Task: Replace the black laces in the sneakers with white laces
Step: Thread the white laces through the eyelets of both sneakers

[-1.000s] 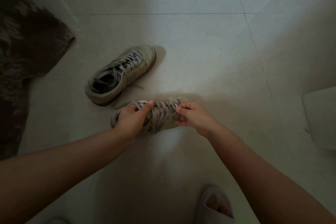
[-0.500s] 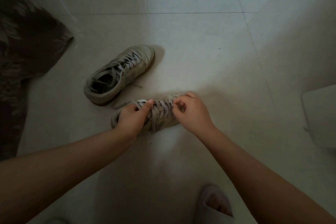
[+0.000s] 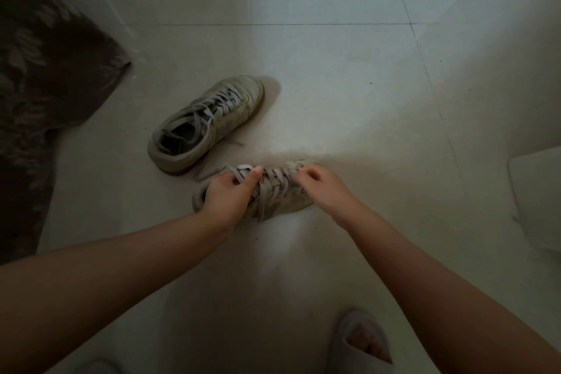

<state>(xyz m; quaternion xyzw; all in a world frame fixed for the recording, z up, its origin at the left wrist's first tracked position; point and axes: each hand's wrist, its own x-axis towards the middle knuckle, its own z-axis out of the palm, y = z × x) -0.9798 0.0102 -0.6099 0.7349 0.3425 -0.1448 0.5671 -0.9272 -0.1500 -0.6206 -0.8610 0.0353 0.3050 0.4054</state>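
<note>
Fingers (image 3: pixel 256 171) of my left hand (image 3: pixel 226 196) are curled over the collar end of the near sneaker (image 3: pixel 279 194), thumb tip pressing on the upper crossings of its lace (image 3: pixel 267 188), pinning the shoe to the floor (image 3: pixel 334 100). My right hand (image 3: pixel 321 184) sits at the toe end, fingers bent in toward the lowest crossings; whether they have actually pinched a strand I cannot tell, as the hand hides the contact.

Near sneaker lies on its side-sole directly ahead of me, toe to my right. Second sneaker (image 3: pixel 206 124) stands just beyond it, laced, one lace end trailing on the floor.

Handling judgement: lace is flat, soft and limp, carries no load, and will drag in the eyelets instead of sliding freely. Best hold is a pinch on a single crossing, drawn upward, while the other hand braces the light shoe against lifting.

Lace colour reads grey in this dim light. Rug (image 3: pixel 45 85) at left; slipper (image 3: pixel 361 340) below.
</note>
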